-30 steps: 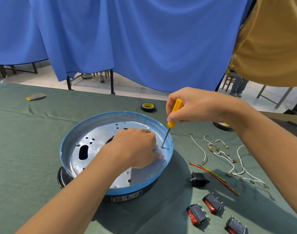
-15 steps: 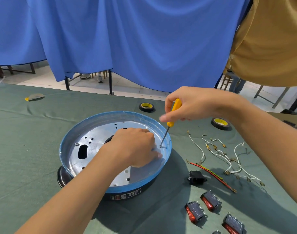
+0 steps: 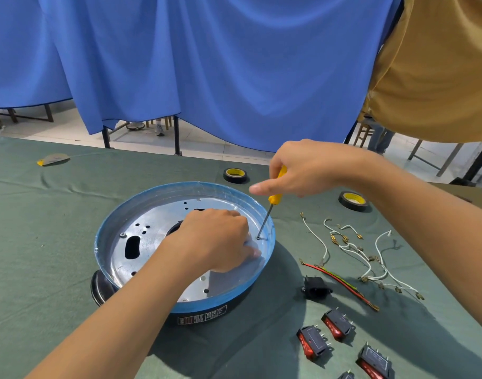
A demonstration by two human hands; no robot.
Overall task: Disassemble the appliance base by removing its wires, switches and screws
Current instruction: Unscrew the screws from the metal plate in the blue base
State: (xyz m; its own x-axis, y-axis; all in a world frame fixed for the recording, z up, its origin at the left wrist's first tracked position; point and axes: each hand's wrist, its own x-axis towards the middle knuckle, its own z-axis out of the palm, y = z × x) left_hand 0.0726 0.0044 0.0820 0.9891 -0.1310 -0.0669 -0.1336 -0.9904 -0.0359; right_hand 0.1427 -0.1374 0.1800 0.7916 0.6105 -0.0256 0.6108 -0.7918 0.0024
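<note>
At the far left of the green-clothed table (image 3: 43, 214), a small yellow-edged scrap (image 3: 53, 159) is lying by itself. Toward the middle, the appliance base (image 3: 223, 298) is sitting open side up, a round blue-rimmed pan with a black underside, and its perforated metal plate (image 3: 152, 222) is facing us.

We are resting our left hand (image 3: 220, 239) knuckles up on that plate, near the right inner wall, with the fingers curled down against the metal. We cannot tell whether they are gripping anything beneath them. Just right of those fingers a screw (image 3: 258, 237) is sitting in the plate. The tip of the screwdriver (image 3: 274, 199) is standing in it, the shaft leaning up and to the right. We are wrapping our right hand (image 3: 308, 168) tightly around the yellow handle, one digit stretching out to the left.

One tape roll (image 3: 235, 175) is lying just beyond the base's far rim, and a second tape roll (image 3: 353, 200) is lying farther right. On the cloth to the right of the base, loose white wires (image 3: 352, 247) are lying tangled. Nearer to us, a red wire (image 3: 341, 283) is running diagonally, with a black socket (image 3: 315, 288) just to its left. Several red-and-black rocker switches (image 3: 337, 324) are lying at the near right.
</note>
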